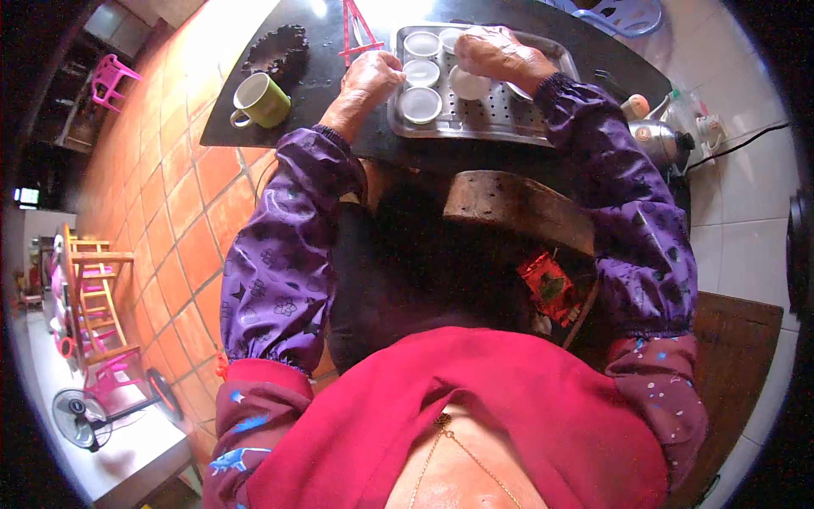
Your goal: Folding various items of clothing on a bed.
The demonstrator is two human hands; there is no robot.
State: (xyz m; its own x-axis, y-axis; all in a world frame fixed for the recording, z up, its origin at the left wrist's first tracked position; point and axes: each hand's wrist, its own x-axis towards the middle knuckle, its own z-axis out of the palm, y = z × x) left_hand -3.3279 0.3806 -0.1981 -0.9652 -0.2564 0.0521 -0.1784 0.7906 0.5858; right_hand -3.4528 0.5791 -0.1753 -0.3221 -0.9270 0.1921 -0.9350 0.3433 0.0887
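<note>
A metal tray (500,127) with a perforated base stands on the dark table, holding several small white round cups, among them a near-left cup (421,105). My left hand (370,83) is at the tray's left edge beside the cups, its fingers closed in a pinch. Whatever they hold is too small to make out. Over the tray's far middle, my right hand (506,59) is bent down with its fingers bunched, just above a whitish cup (469,83). Its fingertips are partly hidden. A thin red A-shaped frame (363,38) lies just beyond my left hand.
A green mug (261,100) and a dark ragged heap (278,55) are on the table's left. At right stands a metal kettle (657,142) with a black cord. Below the table edge are a curved wooden piece (513,204) and a red packet (549,284).
</note>
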